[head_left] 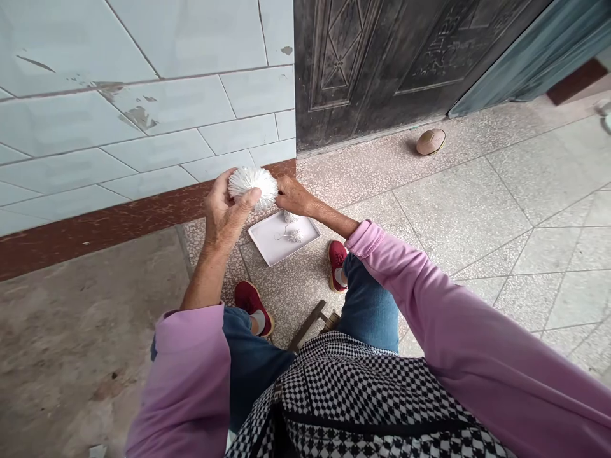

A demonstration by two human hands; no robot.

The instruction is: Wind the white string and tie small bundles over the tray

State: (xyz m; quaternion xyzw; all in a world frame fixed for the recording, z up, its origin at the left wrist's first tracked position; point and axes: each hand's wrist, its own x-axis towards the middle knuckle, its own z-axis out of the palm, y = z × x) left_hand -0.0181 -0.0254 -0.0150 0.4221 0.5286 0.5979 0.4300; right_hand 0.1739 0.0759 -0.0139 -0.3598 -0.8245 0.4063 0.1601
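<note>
A fluffy white pom-pom is held up between both hands above the floor. My left hand grips its left side, thumb laid across the front. My right hand pinches its right edge with closed fingers. Below them a white square tray lies on the speckled floor, with a couple of small white tufts and a bit of thread on it. I am seated, knees apart, in blue trousers, red shoes and pink sleeves.
A pale tiled wall with a red-brown base stands to the left, and a dark carved metal door is ahead. A small round ball rests by the door. A wooden stool edge shows between my legs.
</note>
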